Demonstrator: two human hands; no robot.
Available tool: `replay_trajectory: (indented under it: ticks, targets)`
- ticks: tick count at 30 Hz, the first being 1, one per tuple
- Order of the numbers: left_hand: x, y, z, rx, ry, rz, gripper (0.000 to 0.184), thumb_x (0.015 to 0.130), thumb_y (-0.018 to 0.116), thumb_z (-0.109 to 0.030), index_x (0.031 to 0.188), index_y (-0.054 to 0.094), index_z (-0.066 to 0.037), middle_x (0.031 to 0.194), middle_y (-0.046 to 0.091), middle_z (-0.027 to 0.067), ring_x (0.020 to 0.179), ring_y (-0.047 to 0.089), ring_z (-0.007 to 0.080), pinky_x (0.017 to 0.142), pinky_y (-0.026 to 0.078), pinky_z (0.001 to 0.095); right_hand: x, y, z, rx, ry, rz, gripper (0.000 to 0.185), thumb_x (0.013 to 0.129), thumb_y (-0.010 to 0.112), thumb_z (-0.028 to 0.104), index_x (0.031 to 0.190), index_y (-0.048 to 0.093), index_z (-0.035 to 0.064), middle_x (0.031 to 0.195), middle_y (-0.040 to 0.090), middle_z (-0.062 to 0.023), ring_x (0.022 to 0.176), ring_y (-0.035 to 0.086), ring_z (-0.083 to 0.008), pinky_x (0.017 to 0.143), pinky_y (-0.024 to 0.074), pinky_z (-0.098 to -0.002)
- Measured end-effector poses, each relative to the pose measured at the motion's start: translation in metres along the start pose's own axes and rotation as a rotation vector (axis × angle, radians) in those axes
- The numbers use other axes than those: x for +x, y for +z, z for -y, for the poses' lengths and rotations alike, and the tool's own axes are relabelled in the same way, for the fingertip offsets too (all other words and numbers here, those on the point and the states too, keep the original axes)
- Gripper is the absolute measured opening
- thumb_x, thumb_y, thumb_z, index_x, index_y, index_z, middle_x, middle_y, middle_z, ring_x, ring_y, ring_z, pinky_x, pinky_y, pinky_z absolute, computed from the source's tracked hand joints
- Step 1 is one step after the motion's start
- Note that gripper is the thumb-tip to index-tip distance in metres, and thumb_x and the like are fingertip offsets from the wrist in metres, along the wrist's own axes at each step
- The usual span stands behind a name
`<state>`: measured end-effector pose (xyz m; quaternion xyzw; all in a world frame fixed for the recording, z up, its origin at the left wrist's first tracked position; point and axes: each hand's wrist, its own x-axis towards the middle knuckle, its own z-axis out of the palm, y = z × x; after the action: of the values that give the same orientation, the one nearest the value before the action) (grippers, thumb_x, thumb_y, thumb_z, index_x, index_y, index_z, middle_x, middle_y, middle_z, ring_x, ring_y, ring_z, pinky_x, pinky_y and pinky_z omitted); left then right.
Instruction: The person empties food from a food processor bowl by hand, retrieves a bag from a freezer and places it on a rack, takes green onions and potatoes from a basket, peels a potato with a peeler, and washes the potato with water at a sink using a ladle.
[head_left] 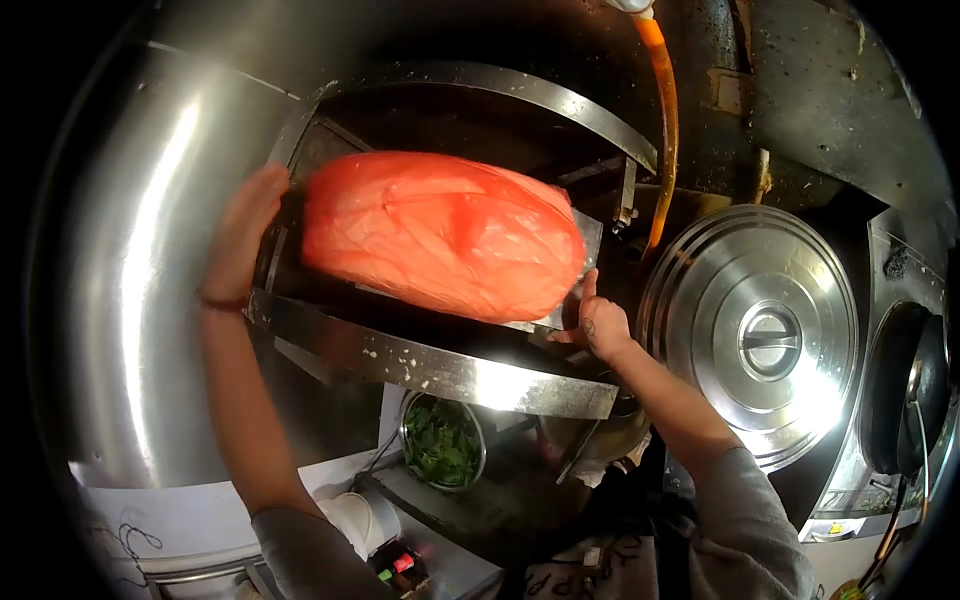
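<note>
A large bundle wrapped in shiny red-orange plastic [445,235] lies within a metal frame with curved rails [420,368]; its contents are hidden. At the frame's left end, my left hand [250,225] is held flat with fingers stretched, close to the steel panel and apart from the bundle. By the bundle's right end is my right hand [600,322], index finger and thumb spread apart, near a grey metal plate [592,238] that shows from under the plastic. Its other fingers are mostly hidden, and I cannot tell whether it touches the plate.
A big round steel lid [765,340] is at the right, with a black wok [905,390] beyond it. An orange hose [662,130] runs down behind the frame. Below stands a bowl of green leaves [440,442]. A curved steel panel [140,270] fills the left.
</note>
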<state>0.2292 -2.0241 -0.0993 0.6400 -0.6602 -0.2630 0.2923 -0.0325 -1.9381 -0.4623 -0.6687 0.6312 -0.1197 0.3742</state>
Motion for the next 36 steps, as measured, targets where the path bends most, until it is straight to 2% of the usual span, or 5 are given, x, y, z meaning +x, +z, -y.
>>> replay_trajectory:
  ticks: [7,12,18,32,36]
  targets:
    - [-0.144,0.024,-0.081,0.151,0.515,0.120,0.054,0.092,0.045,-0.022,0.135,0.031,0.009,0.139,0.034,0.0237,0.132,0.031,0.0315,0.110,0.022,0.0399,-0.062,-0.047,-0.021,-0.034,-0.273,-0.085,0.079,0.078,0.067,0.024,0.139,0.021,0.0025,0.074,0.061,-0.0211,0.065,0.060,-0.0372,0.059,0.0493,-0.0418]
    - [-0.252,0.037,-0.009,0.306,0.685,0.330,0.043,0.084,0.056,-0.026,0.114,0.056,0.004,0.117,0.057,0.0174,0.103,0.058,0.0305,0.094,0.043,0.0381,-0.199,-0.062,-0.078,-0.058,-0.149,-0.257,0.011,0.073,0.058,0.020,0.076,0.063,0.0105,0.070,0.062,-0.0176,0.068,0.060,-0.0357,0.062,0.0481,-0.0446]
    - [-0.324,0.208,0.040,-0.448,0.285,0.830,0.028,0.079,0.065,-0.015,0.099,0.061,0.005,0.119,0.054,0.0227,0.098,0.061,0.0282,0.087,0.047,0.0348,-0.448,0.020,-0.142,-0.167,0.514,-0.194,0.030,0.074,0.064,0.035,0.092,0.065,0.0113,0.087,0.064,-0.0109,0.083,0.061,-0.0287,0.073,0.0485,-0.0430]
    - [-0.473,0.416,-0.057,-0.069,1.565,1.175,0.029,0.068,0.054,0.005,0.095,0.064,-0.001,0.112,0.059,0.0188,0.101,0.058,0.0320,0.089,0.044,0.0376,-0.750,0.242,-0.118,0.282,1.194,-0.903,0.056,0.068,0.056,0.005,0.124,0.051,0.0087,0.091,0.064,-0.0202,0.090,0.061,-0.0350,0.084,0.0432,-0.0455]
    - [-0.585,0.456,-0.095,-0.153,0.561,1.576,0.015,0.080,0.051,-0.002,0.089,0.064,-0.002,0.113,0.058,0.0158,0.105,0.054,0.0306,0.094,0.041,0.0364,-0.843,0.294,-0.109,0.507,1.255,-1.072,0.047,0.070,0.058,0.008,0.117,0.057,0.0118,0.092,0.064,-0.0198,0.087,0.061,-0.0366,0.078,0.0474,-0.0436]
